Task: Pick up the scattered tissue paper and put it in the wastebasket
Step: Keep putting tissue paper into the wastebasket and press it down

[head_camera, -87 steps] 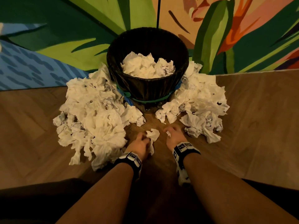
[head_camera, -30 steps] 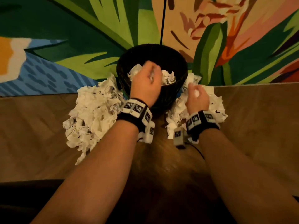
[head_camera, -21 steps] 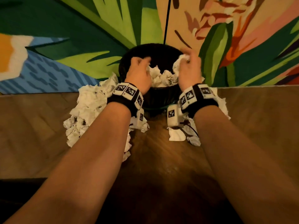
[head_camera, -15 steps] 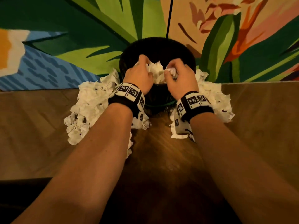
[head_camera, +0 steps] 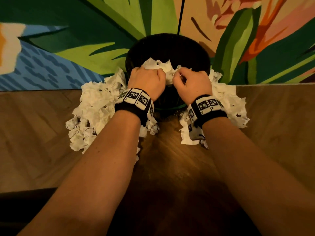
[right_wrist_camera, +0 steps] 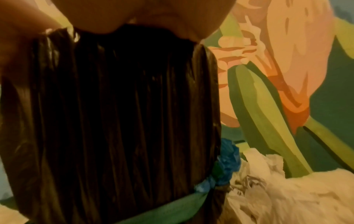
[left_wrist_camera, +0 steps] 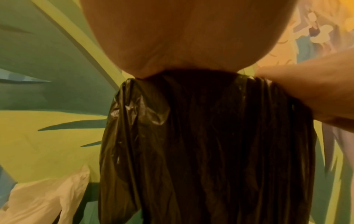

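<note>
The black wastebasket stands against the painted wall with crumpled white tissue heaped inside. Both hands hang over its near rim. My left hand has its fingers curled down into that heap. My right hand, just beside it, pinches a wad of tissue at the heap's edge. More scattered tissue lies on the floor, a pile to the left and a pile to the right of the basket. In the wrist views only the heels of the palms and the black liner show; the fingers are hidden.
Wooden herringbone floor stretches between me and the basket. A green band with a blue knot circles the basket's lower part. The leaf-and-flower mural wall is right behind it.
Both hands rose from the floor with tissue and came over the basket. In the last half second they drew closer together and curled tighter on the tissue heap.
</note>
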Action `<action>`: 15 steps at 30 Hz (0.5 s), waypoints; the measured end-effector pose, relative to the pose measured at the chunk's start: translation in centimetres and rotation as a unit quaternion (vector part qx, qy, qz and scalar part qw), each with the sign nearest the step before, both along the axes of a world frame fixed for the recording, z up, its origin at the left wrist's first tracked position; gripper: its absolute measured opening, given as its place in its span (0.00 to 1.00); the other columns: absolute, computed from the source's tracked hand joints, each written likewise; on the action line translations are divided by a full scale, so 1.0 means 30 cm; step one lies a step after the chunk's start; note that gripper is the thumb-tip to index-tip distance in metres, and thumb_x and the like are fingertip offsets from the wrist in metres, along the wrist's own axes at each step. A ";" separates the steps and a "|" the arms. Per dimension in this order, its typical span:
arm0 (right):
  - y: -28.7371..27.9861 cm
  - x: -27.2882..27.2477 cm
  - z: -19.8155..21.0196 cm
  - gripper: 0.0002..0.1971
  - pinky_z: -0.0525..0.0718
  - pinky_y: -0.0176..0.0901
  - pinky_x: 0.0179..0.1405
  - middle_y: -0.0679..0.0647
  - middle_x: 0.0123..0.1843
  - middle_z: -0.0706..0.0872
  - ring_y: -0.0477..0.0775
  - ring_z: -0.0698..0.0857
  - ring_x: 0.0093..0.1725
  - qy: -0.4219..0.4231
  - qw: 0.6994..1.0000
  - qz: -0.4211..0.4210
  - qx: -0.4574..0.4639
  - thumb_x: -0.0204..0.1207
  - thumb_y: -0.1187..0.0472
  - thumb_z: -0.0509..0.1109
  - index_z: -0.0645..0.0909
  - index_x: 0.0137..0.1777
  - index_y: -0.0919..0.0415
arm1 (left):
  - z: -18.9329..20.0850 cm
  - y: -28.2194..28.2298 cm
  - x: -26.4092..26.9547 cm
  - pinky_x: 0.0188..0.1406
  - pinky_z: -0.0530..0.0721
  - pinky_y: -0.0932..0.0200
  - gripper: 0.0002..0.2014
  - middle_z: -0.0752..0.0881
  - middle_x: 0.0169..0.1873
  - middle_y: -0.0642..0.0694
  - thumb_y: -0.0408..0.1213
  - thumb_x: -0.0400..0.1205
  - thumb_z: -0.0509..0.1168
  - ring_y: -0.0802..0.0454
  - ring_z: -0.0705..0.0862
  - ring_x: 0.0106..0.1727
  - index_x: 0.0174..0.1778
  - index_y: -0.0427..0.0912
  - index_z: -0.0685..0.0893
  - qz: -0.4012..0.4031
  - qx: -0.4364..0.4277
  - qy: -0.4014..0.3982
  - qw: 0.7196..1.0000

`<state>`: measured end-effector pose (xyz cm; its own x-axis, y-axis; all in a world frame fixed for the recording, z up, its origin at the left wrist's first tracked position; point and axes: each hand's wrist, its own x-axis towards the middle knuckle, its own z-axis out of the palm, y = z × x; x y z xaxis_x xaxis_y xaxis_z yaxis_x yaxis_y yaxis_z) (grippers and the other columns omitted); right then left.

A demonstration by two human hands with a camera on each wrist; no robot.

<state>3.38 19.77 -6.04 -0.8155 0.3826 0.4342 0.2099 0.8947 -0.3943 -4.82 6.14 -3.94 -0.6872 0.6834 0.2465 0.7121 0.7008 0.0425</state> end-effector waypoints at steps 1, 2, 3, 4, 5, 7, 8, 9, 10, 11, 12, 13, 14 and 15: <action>0.003 0.002 0.008 0.21 0.65 0.43 0.34 0.50 0.22 0.74 0.57 0.76 0.28 -0.022 1.000 -0.001 0.018 0.81 0.47 0.54 0.79 0.34 0.56 | 0.004 -0.003 0.000 0.56 0.74 0.43 0.11 0.88 0.40 0.35 0.35 0.85 0.49 0.34 0.83 0.44 0.39 0.42 0.72 -0.006 -0.017 -0.001 1.000; 0.008 0.001 0.020 0.23 0.62 0.44 0.29 0.52 0.21 0.73 0.58 0.76 0.26 -0.051 0.998 0.001 0.033 0.82 0.47 0.54 0.74 0.29 0.57 | 0.008 -0.003 0.000 0.61 0.73 0.43 0.11 0.88 0.40 0.36 0.34 0.85 0.48 0.33 0.84 0.44 0.39 0.42 0.72 -0.005 -0.020 -0.009 1.000; 0.012 -0.003 0.032 0.24 0.60 0.44 0.26 0.53 0.21 0.73 0.58 0.75 0.25 -0.079 0.996 0.005 0.041 0.82 0.46 0.53 0.71 0.26 0.57 | 0.011 -0.002 -0.002 0.66 0.71 0.42 0.13 0.89 0.40 0.36 0.35 0.85 0.47 0.33 0.84 0.46 0.39 0.41 0.74 -0.001 -0.020 -0.017 1.000; 0.017 -0.006 0.046 0.25 0.60 0.43 0.24 0.53 0.21 0.73 0.57 0.75 0.25 -0.102 0.994 0.013 0.042 0.82 0.46 0.53 0.69 0.25 0.56 | 0.011 0.000 -0.005 0.71 0.68 0.42 0.16 0.89 0.40 0.36 0.36 0.86 0.46 0.33 0.84 0.48 0.39 0.41 0.77 0.002 -0.017 -0.025 1.000; 0.021 -0.006 0.059 0.25 0.60 0.43 0.24 0.53 0.22 0.73 0.57 0.75 0.26 -0.118 0.992 0.022 0.039 0.82 0.46 0.53 0.68 0.24 0.56 | 0.010 -0.001 -0.007 0.74 0.65 0.42 0.19 0.89 0.40 0.36 0.38 0.87 0.45 0.34 0.83 0.51 0.38 0.40 0.79 0.005 -0.013 -0.031 0.999; 0.024 0.008 0.077 0.23 0.67 0.45 0.27 0.52 0.25 0.76 0.57 0.77 0.29 -0.124 0.990 0.055 0.020 0.83 0.47 0.55 0.70 0.27 0.54 | 0.004 -0.015 -0.008 0.75 0.64 0.44 0.25 0.88 0.41 0.36 0.42 0.88 0.43 0.35 0.80 0.56 0.38 0.40 0.84 0.015 0.015 -0.048 0.999; 0.021 0.020 0.081 0.20 0.74 0.48 0.31 0.50 0.28 0.80 0.56 0.80 0.33 -0.111 0.991 0.073 -0.007 0.84 0.48 0.56 0.76 0.31 0.52 | 0.000 -0.027 -0.008 0.73 0.66 0.46 0.27 0.88 0.43 0.37 0.44 0.88 0.44 0.36 0.78 0.57 0.41 0.39 0.88 0.016 0.044 -0.055 0.997; 0.017 0.039 0.086 0.16 0.80 0.50 0.40 0.49 0.34 0.85 0.54 0.84 0.39 -0.079 0.992 0.083 -0.050 0.84 0.49 0.57 0.82 0.40 0.49 | -0.001 -0.043 -0.006 0.70 0.67 0.48 0.26 0.88 0.46 0.39 0.44 0.89 0.45 0.37 0.77 0.57 0.45 0.40 0.90 0.012 0.082 -0.058 0.995; 0.017 0.057 0.088 0.12 0.83 0.49 0.50 0.46 0.40 0.88 0.50 0.86 0.45 -0.030 0.991 0.082 -0.102 0.85 0.51 0.58 0.85 0.51 0.48 | -0.002 -0.062 -0.008 0.66 0.68 0.51 0.25 0.87 0.50 0.41 0.44 0.89 0.47 0.40 0.76 0.58 0.49 0.42 0.90 0.009 0.135 -0.062 0.989; 0.021 0.072 0.091 0.12 0.82 0.46 0.54 0.44 0.44 0.90 0.43 0.86 0.45 0.030 0.985 0.070 -0.154 0.84 0.54 0.59 0.85 0.57 0.48 | 0.000 -0.083 -0.009 0.63 0.67 0.54 0.22 0.86 0.52 0.43 0.43 0.89 0.49 0.42 0.75 0.59 0.50 0.43 0.90 0.010 0.198 -0.067 0.978; 0.028 0.086 0.097 0.12 0.80 0.39 0.50 0.42 0.46 0.90 0.37 0.85 0.40 0.092 0.973 0.054 -0.202 0.84 0.56 0.60 0.84 0.60 0.47 | 0.002 -0.108 -0.013 0.60 0.66 0.57 0.20 0.85 0.52 0.44 0.42 0.88 0.51 0.43 0.75 0.59 0.50 0.44 0.90 0.013 0.262 -0.069 0.962; 0.040 0.095 0.105 0.12 0.79 0.32 0.45 0.41 0.47 0.91 0.34 0.83 0.37 0.146 0.959 0.030 -0.242 0.83 0.57 0.60 0.84 0.59 0.47 | 0.003 -0.130 -0.018 0.57 0.65 0.59 0.19 0.84 0.51 0.44 0.41 0.87 0.52 0.44 0.75 0.58 0.50 0.44 0.89 0.022 0.318 -0.068 0.945; 0.055 0.104 0.115 0.12 0.78 0.29 0.42 0.42 0.46 0.91 0.33 0.83 0.37 0.188 0.944 0.002 -0.271 0.82 0.59 0.60 0.83 0.57 0.46 | 0.001 -0.153 -0.026 0.57 0.66 0.58 0.18 0.85 0.50 0.45 0.41 0.87 0.52 0.45 0.76 0.57 0.49 0.44 0.89 0.037 0.362 -0.067 0.929; 0.073 0.113 0.119 0.12 0.79 0.27 0.42 0.43 0.44 0.91 0.33 0.84 0.39 0.216 0.931 -0.029 -0.294 0.81 0.60 0.60 0.83 0.55 0.47 | -0.008 -0.171 -0.037 0.58 0.69 0.56 0.18 0.86 0.49 0.45 0.41 0.86 0.52 0.45 0.78 0.56 0.48 0.43 0.88 0.057 0.397 -0.073 0.913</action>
